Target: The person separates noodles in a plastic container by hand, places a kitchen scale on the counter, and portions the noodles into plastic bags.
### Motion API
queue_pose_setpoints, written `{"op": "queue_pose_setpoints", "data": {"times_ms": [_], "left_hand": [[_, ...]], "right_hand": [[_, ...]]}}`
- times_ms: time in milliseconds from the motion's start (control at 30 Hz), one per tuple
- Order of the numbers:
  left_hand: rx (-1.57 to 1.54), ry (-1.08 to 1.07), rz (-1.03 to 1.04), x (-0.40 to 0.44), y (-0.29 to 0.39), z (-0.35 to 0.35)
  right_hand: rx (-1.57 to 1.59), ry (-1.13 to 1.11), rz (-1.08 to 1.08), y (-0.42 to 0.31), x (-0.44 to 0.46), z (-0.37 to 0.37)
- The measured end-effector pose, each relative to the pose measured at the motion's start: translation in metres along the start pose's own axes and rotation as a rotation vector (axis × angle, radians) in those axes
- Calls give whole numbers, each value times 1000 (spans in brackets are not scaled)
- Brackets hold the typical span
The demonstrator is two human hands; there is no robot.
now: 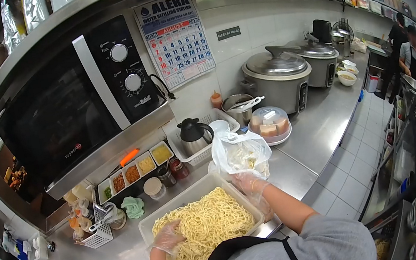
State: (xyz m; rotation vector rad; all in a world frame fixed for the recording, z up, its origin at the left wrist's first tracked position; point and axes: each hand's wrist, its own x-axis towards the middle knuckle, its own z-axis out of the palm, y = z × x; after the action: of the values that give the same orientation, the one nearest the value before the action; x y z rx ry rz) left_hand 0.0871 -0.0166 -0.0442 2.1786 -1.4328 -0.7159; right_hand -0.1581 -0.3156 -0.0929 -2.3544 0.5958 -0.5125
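Observation:
My left hand [169,237], in a clear plastic glove, is at the left side of a pale rectangular tub [148,224] full of yellow noodles [207,220]. Its fingers curl into the noodles, and their tips are partly hidden. My right hand [249,184], also gloved, is beyond the tub's right rim, against the lower part of a white plastic bag [243,151]. The bag bulges and has pale contents that I cannot make out. Glove and bag blur together there, so the right fingers' grip is unclear.
Behind the tub are topping containers [131,174], jars [167,176] and a thermal jug [196,133] in a white basket. A covered cake stand [269,124] and rice cookers [279,78] line the counter. A microwave [75,95] overhangs the left; people [411,56] stand far right.

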Motion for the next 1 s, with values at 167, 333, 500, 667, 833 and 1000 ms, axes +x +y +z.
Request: {"op": "queue_pose_setpoints", "data": {"times_ms": [167,333,500,667,833,1000], "left_hand": [[-36,6,-24,7,-17,4],[55,64,-68,7,-12,9],[436,-13,-285,-12,79,-4],[448,138,-190,-41,68,-3],[340,153,-113,-77,89,-28],[168,358,27,-79,104,-51]], "right_hand": [[-182,120,149,51,43,-7],[-174,98,282,40,54,-25],[-148,-145,47,34,59,-58],[530,-443,242,3,20,-140],[548,-208,101,-10,-23,-221],[784,79,-37,-63,-72,-297]]}}
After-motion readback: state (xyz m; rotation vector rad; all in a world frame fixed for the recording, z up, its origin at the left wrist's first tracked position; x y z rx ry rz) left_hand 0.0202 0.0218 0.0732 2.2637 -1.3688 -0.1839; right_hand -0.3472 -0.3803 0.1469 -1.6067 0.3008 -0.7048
